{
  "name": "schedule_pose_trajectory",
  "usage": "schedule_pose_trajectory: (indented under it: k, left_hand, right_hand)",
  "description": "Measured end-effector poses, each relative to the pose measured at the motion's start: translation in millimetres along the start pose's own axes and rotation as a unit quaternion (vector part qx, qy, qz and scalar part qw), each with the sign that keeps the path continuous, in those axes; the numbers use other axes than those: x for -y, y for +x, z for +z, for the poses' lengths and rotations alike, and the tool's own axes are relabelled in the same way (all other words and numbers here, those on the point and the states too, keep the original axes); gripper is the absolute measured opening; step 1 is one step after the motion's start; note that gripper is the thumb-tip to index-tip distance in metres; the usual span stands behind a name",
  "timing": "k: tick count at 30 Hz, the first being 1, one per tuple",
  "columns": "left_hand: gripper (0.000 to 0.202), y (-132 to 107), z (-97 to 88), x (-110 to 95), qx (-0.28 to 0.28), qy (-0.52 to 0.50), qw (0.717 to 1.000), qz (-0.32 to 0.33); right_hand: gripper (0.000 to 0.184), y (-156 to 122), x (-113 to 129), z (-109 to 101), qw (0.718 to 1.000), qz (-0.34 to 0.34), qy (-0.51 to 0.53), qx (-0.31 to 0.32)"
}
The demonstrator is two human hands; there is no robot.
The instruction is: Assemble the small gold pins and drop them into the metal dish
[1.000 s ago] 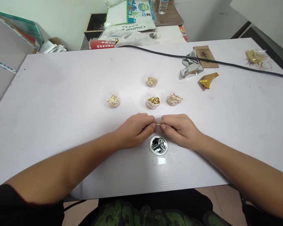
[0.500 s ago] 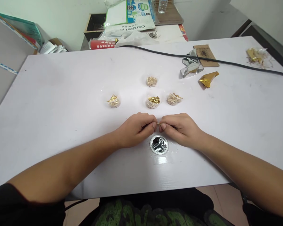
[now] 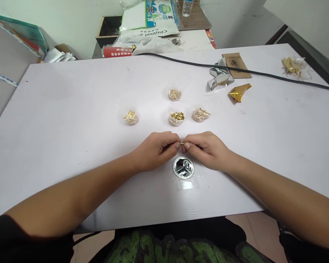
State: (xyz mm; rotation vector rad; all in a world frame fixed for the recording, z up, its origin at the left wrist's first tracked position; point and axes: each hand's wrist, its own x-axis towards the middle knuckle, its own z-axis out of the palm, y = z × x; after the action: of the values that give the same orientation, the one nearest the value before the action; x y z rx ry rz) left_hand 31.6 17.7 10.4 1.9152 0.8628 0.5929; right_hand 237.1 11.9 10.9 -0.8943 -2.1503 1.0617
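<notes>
Between my two hands is a thin gold-coloured pin [image 3: 181, 143], with only a short middle stretch showing. My left hand [image 3: 162, 150] pinches its left end between thumb and forefinger. My right hand [image 3: 205, 149] pinches the other end the same way; the fingers hide both ends. Just below the fingertips lies a round silver disc [image 3: 183, 167] with a shiny, mirror-like face. Beyond the hands stand small clear cups of gold metal pins: a left cup [image 3: 131, 118], a middle cup [image 3: 177, 119], a right cup [image 3: 200, 115] and a rear cup [image 3: 174, 95].
A black cable [image 3: 192, 64] runs across the back of the white table [image 3: 71, 109]. Silver foil [image 3: 220, 81], gold foil [image 3: 239, 92], a brown cardboard piece [image 3: 236, 65] and a bag of gold pieces [image 3: 294, 67] lie at the back right. A water bottle [image 3: 187, 8] stands behind the table.
Both hands keep their pinch on the pin, and their fingertips are slightly closer together. The whole view has shifted a little, so everything sits slightly further left.
</notes>
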Motion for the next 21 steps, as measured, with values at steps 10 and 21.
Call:
schedule_pose_trajectory:
  k: [10,21]
  left_hand:
    - [0.020,0.2,3.4,5.3,-0.016,0.031,0.999,0.024]
    - [0.023,-0.6,1.9,1.1,-0.031,0.071,0.996,0.036]
  right_hand:
    - [0.024,3.2,1.4,-0.6,0.996,0.077,0.041,0.033]
    - [0.024,3.2,-1.6,-4.3,1.000,0.012,-0.011,0.007]
